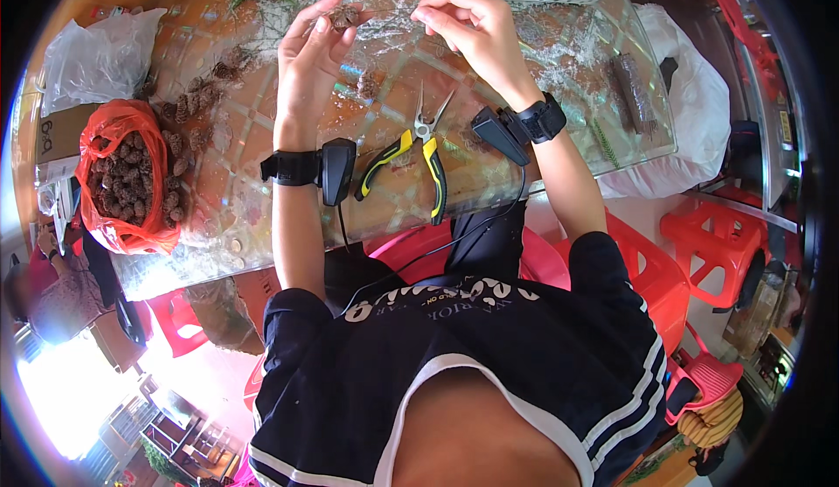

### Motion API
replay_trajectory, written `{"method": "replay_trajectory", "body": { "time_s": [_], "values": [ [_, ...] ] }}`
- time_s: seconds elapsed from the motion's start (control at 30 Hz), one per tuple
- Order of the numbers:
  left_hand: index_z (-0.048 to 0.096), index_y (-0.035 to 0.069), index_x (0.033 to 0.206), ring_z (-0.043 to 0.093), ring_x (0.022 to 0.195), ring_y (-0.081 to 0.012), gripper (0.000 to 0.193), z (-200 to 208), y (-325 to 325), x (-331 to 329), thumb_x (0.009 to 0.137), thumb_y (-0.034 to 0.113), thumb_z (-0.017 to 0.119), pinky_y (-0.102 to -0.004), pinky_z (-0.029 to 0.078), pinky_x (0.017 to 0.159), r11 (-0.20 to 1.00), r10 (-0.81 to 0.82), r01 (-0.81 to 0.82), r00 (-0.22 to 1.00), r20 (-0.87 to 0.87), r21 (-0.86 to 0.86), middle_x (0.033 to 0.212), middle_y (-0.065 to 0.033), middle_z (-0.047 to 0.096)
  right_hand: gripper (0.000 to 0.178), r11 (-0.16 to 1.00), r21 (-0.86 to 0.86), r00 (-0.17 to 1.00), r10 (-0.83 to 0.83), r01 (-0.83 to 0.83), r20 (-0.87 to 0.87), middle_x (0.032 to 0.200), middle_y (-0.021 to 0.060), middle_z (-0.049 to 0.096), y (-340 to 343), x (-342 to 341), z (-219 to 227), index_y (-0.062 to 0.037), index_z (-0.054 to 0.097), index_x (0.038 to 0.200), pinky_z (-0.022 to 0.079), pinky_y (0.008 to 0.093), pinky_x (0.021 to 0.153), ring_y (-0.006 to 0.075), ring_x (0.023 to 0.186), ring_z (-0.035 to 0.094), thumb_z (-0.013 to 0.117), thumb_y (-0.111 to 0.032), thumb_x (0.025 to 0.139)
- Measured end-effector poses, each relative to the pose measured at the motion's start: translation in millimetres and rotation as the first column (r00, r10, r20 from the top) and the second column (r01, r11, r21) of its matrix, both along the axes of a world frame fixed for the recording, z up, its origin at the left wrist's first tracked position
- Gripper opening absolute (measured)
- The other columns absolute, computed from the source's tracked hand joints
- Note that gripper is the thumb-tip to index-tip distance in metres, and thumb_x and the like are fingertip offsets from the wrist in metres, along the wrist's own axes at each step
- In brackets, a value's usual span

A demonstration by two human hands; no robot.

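Brown and scaly, 1 small pine cone [346, 19] is pinched in the left hand [306, 60]; apart from it, the right hand [486, 41] has thumb and forefinger together, any contents unclear.

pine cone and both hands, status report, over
Left hand holding pine cone. Right hand pinched, any content unclear. Open pliers on table, touching neither hand.
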State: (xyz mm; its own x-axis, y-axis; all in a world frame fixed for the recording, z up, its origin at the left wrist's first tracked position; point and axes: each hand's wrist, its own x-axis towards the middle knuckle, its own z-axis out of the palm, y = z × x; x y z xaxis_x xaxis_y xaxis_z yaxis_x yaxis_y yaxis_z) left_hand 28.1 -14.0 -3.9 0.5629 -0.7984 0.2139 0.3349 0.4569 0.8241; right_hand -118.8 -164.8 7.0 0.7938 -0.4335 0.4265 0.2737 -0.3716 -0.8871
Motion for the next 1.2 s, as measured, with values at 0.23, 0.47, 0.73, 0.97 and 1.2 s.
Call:
{"method": "replay_trajectory", "body": {
  "time_s": [0.23, 0.47, 0.73, 0.97, 1.2],
  "values": [
    [0.052, -0.001, 0.113, 0.057, 0.098, -0.0263, 0.030, 1, 1, -2, 0.084, 0.004, 0.054, -0.0240, 0.049, 0.081, 0.995, -0.065, 0.067, 0.998, 0.023, -0.080, 0.105, -0.0141, 0.058, 0.012, 0.999, 0.049, 0.998, 0.020, -0.023, 0.061, 0.070, 0.0012, 0.060, 2, -1, 1, -0.0028, 0.064, 0.085, 0.030, 0.0169, 0.045, 0.0028, 0.053, 0.042, 0.054, -0.010, 0.084],
    [0.051, 0.000, 0.115, 0.055, 0.103, -0.0271, 0.034, -3, 1, -2, 0.082, 0.005, 0.056, -0.0234, 0.048, 0.081, 0.992, -0.115, 0.123, 0.979, 0.168, -0.038, 0.111, -0.0167, 0.055, 0.012, 0.996, 0.069, 0.997, 0.056, -0.060, 0.057, 0.075, 0.0018, 0.062, 3, -3, 5, -0.0018, 0.064, 0.084, 0.033, 0.0174, 0.046, 0.0034, 0.056, 0.045, 0.055, -0.010, 0.083],
    [0.052, 0.003, 0.115, 0.054, 0.104, -0.0288, 0.035, 1, 1, -6, 0.082, 0.013, 0.058, -0.0226, 0.049, 0.081, 0.985, -0.172, 0.171, 0.966, 0.192, 0.021, 0.113, -0.0179, 0.053, 0.012, 0.996, 0.065, 0.997, 0.058, -0.061, 0.046, 0.071, 0.0015, 0.061, 7, -3, 7, -0.0015, 0.065, 0.082, 0.036, 0.0182, 0.049, 0.0043, 0.058, 0.049, 0.057, -0.011, 0.082],
    [0.054, 0.003, 0.109, 0.053, 0.104, -0.0322, 0.031, -1, 3, -5, 0.083, 0.019, 0.058, -0.0256, 0.051, 0.080, 0.973, -0.218, 0.226, 0.967, 0.130, -0.044, 0.112, -0.0187, 0.053, 0.012, 0.996, 0.073, 0.997, 0.037, -0.042, 0.065, 0.063, -0.0002, 0.059, 10, -4, 9, -0.0022, 0.066, 0.080, 0.037, 0.0187, 0.049, 0.0036, 0.055, 0.050, 0.062, -0.013, 0.079],
    [0.056, 0.002, 0.099, 0.055, 0.099, -0.0321, 0.024, -6, 5, 1, 0.083, 0.020, 0.059, -0.0288, 0.053, 0.075, 0.943, -0.319, 0.321, 0.947, 0.035, -0.089, 0.106, -0.0188, 0.054, 0.011, 0.996, -0.066, 0.998, 0.066, -0.065, 0.008, 0.064, 0.0007, 0.056, 10, -6, 12, -0.0019, 0.065, 0.081, 0.035, 0.0204, 0.049, 0.0055, 0.056, 0.049, 0.059, -0.011, 0.080]
  ]
}}
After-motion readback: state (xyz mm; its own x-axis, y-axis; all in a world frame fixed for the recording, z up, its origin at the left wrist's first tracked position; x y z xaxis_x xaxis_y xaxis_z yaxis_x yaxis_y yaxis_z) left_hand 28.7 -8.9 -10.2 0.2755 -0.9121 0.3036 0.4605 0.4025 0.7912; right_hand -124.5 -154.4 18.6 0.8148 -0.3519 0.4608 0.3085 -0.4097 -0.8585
